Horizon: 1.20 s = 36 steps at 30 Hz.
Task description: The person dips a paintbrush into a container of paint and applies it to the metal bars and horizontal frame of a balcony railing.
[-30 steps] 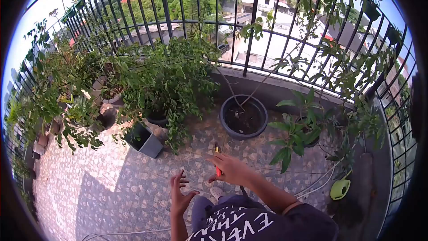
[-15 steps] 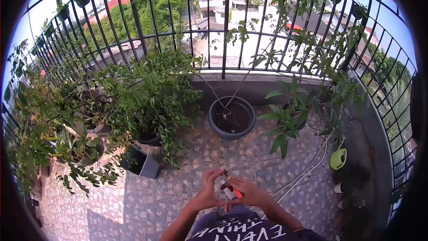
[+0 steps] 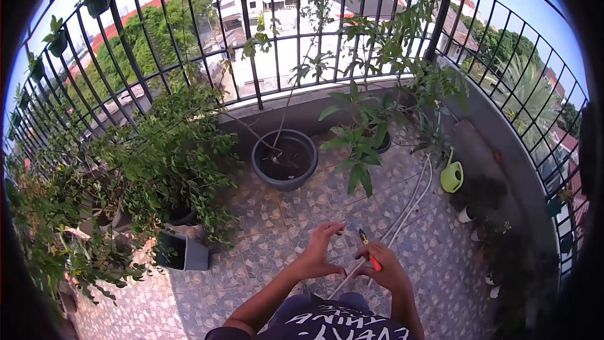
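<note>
Near the bottom centre, my right hand is closed around a pair of pruning shears with orange-red handles. Their dark tip points up and slightly left, away from my body. To the left, my left hand holds nothing, its fingers and thumb spread in a wide curve facing the shears. A small gap lies between the two hands. Beyond them stands a round dark pot with soil and thin bare stems.
Leafy potted plants crowd the left, beside a grey square pot. A green watering can stands right, near a hose. Black railings on a low wall enclose the tiled floor.
The view has turned right. My hands have moved apart, the right one carrying the shears away from my left hand, whose fingers have opened wider.
</note>
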Available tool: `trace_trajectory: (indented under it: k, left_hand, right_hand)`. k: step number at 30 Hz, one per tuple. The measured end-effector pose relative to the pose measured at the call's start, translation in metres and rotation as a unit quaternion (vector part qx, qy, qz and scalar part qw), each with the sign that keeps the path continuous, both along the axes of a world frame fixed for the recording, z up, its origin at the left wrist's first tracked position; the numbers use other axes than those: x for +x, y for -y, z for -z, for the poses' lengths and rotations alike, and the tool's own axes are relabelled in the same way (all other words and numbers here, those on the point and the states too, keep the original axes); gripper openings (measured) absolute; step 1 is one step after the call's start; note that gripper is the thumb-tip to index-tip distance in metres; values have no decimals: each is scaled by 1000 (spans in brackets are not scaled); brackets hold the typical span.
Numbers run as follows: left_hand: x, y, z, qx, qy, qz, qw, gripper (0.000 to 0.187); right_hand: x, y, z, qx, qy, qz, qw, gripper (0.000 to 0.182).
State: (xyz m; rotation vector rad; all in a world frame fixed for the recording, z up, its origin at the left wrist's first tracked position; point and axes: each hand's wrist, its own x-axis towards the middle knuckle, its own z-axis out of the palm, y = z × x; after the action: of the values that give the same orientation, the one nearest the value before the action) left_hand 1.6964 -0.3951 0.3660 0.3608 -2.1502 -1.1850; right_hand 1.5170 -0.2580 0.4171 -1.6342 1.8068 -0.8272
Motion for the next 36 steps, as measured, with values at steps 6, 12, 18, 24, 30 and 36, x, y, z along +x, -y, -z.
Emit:
trace_trajectory:
  k: [6,12,18,24,30,36]
  left_hand:
    - [-122,-53,-2,11,-33,101,994,117]
    - [-254,-135,-2,33,-42,208,977,118]
    - [-384,-235,0,41,-35,356,933,117]
    - [-491,-326,-4,36,-16,462,886,114]
    - [-611,-376,18,20,34,518,855,116]
    - [-767,-456,29,-4,42,597,801,118]
  right_hand:
    - [-74,-76,-3,-26,38,69,997,38]
    - [-173,-184,5,-91,-29,219,971,37]
    - [-250,-303,11,-80,-31,362,928,35]
    - [-303,-389,17,-80,2,474,877,35]
    - [-381,-460,39,-69,28,592,802,35]
    - [-505,-514,51,-80,9,594,800,35]
